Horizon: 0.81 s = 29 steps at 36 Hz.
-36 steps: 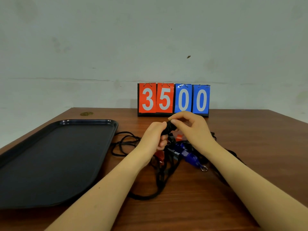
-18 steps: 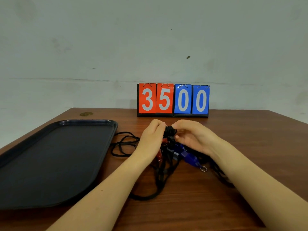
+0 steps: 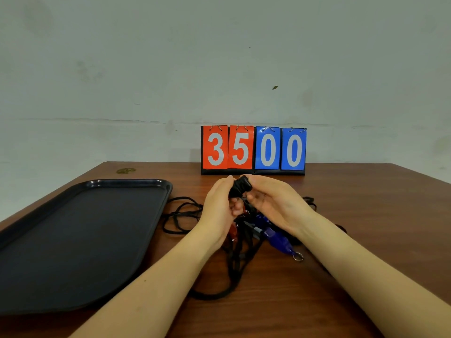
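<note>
Head view: left hand (image 3: 219, 203) and right hand (image 3: 273, 203) met above the brown wooden table (image 3: 366, 215). Both pinched a small black plastic whistle (image 3: 240, 187), fingers curled round it. They held it just above a tangle of black lanyard cords (image 3: 180, 215) and a blue plastic whistle (image 3: 278, 239). Dark rectangular plastic tray (image 3: 73, 240) lay to the left, well apart. Red-and-blue flip scoreboard (image 3: 253, 148) stood behind, reading 3500.

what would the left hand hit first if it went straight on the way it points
Probably the scoreboard: the left hand, holding the black whistle, points away toward its red cards, though depth is unclear.
</note>
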Available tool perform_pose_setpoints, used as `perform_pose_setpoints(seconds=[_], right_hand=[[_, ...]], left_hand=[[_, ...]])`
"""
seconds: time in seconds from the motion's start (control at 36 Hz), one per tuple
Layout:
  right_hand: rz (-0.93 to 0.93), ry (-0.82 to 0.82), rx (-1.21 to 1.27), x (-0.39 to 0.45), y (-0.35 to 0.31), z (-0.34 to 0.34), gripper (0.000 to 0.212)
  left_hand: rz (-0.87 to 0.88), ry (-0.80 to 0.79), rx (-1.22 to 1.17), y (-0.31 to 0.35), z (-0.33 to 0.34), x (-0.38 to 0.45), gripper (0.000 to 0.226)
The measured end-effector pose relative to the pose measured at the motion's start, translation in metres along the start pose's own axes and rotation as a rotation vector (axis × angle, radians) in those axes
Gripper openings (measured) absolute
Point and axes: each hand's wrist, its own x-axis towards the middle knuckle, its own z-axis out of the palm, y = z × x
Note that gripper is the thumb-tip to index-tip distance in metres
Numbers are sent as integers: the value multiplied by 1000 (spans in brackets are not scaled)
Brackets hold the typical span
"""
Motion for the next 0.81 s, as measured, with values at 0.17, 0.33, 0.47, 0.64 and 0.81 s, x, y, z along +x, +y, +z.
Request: perform_pose_setpoints(seconds=[0.17, 0.33, 0.47, 0.64, 0.81], right_hand=[[17, 35, -91, 1, 7, 4, 12], [-35, 35, -90, 3, 14, 3, 17], [-31, 39, -101, 3, 17, 5, 23], [-79, 119, -152, 0, 19, 11, 23], [-301, 287, -602, -6, 20, 24, 15]], left_hand=[[19, -20, 58, 2, -3, -1, 30], [-70, 15, -77, 5, -4, -1, 34], [-93, -17, -102, 7, -4, -2, 31], [-92, -71, -97, 7, -3, -3, 27], [-83, -37, -145, 3, -2, -3, 31]])
